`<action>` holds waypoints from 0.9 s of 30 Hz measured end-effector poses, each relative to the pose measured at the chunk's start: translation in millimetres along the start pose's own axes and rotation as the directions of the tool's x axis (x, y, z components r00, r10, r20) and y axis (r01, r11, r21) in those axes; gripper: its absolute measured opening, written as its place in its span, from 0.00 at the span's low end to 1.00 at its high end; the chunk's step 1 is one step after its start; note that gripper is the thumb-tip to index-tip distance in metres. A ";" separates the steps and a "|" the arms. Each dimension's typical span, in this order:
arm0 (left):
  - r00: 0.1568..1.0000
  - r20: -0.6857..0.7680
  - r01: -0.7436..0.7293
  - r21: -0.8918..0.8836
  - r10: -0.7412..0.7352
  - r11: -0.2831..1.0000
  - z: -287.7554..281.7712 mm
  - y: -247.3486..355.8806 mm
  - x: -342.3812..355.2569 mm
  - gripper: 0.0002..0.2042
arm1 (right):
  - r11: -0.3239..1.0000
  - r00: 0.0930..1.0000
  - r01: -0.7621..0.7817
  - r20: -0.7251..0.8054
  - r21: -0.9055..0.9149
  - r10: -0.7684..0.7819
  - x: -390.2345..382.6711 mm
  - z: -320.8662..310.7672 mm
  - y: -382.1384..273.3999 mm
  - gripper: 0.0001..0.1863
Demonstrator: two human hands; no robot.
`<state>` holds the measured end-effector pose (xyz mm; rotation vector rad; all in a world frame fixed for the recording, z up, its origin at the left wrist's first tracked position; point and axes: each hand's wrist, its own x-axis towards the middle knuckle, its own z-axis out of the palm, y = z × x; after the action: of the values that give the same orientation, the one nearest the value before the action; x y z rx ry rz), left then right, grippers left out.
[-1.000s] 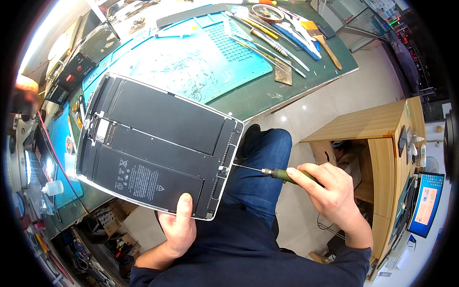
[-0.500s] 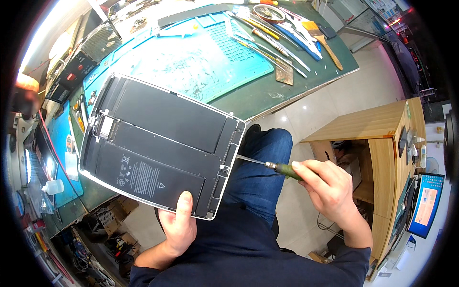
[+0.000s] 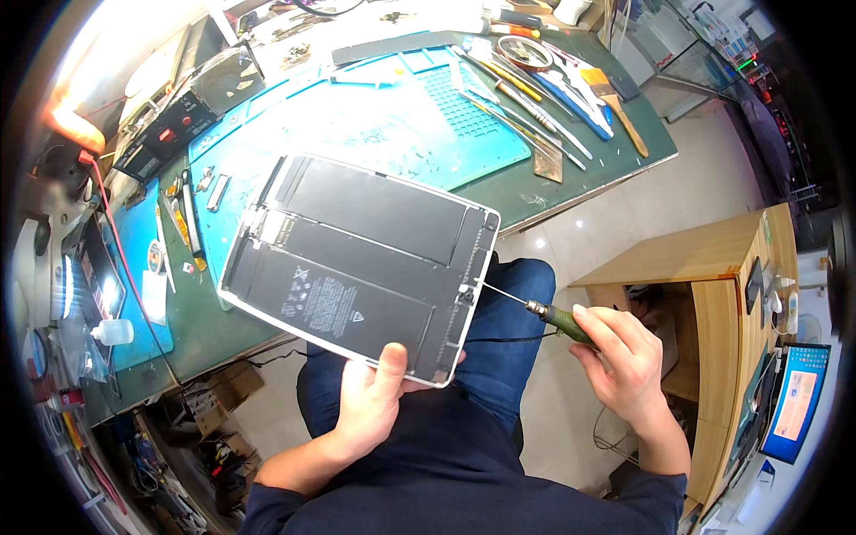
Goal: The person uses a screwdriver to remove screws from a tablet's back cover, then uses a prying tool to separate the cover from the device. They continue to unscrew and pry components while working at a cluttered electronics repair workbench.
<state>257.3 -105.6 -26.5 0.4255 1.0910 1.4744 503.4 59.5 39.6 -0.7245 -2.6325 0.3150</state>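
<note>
An opened tablet (image 3: 370, 236) with its dark inner batteries and a silver rim tilts above my lap, its far side over the bench edge. My left hand (image 3: 379, 392) grips its near edge, thumb on top and fingers underneath. In my right hand (image 3: 620, 357) is a slim corded tool with a green handle (image 3: 569, 325) and a thin metal shaft. The tool's tip meets the tablet's right edge near the middle; whether it touches the rim or passes under it, I cannot tell.
A blue work mat (image 3: 410, 116) covers much of the green bench (image 3: 615, 169). Pens, tweezers and a wooden-handled brush (image 3: 617, 107) lie on the right. A black box-shaped device (image 3: 165, 134) stands at left, beside a small bottle (image 3: 112, 333). A wooden cabinet (image 3: 713, 348) stands to the right.
The tablet and my left hand appear shifted right in the picture, the tablet lying flatter. The bench has shifted slightly too, as the view moved. The green-handled tool stays at the tablet's right edge.
</note>
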 end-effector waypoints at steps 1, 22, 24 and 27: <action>0.999 0.032 0.026 -0.021 -0.026 0.999 -0.7 1.6 4.1 0.33 | 1.000 1.000 -0.008 0.005 0.006 0.008 0.0 -1.2 -1.2 0.33; 0.663 0.568 -0.712 0.680 0.487 0.177 -12.0 46.2 -7.7 0.15 | 0.969 0.966 0.247 0.067 0.024 -0.248 -10.8 -14.9 -23.9 0.26; 0.656 0.580 -0.715 0.682 0.483 0.153 -13.7 46.6 -8.9 0.15 | 0.968 0.965 0.251 0.074 0.023 -0.252 -11.7 -15.4 -26.0 0.26; 0.626 0.584 -0.715 0.694 0.518 0.082 -14.7 44.0 -12.5 0.14 | 0.964 0.961 0.263 0.077 0.028 -0.264 -12.1 -15.1 -29.1 0.25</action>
<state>223.6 -116.8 5.8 2.0645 1.6029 1.3096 506.6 30.3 58.5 -0.3542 -2.7561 0.2949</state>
